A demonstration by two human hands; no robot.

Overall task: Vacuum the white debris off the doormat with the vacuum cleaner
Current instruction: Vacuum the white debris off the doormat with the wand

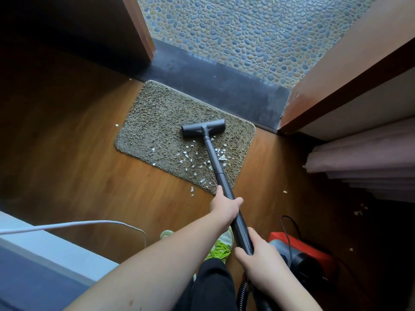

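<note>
Gripping the long black vacuum wand [226,194] with both hands, the person has the left hand [225,206] curled round it higher up the tube and the right hand [258,258] wrapped near the hose end. Its flat black T-shaped nozzle [203,128] rests on the shaggy olive-brown doormat [157,122], beyond the white debris flakes [202,160], which lie scattered along the near edge. Pulling the nozzle slowly back, flat against the pile, in overlapping passes should lift them best.
</note>
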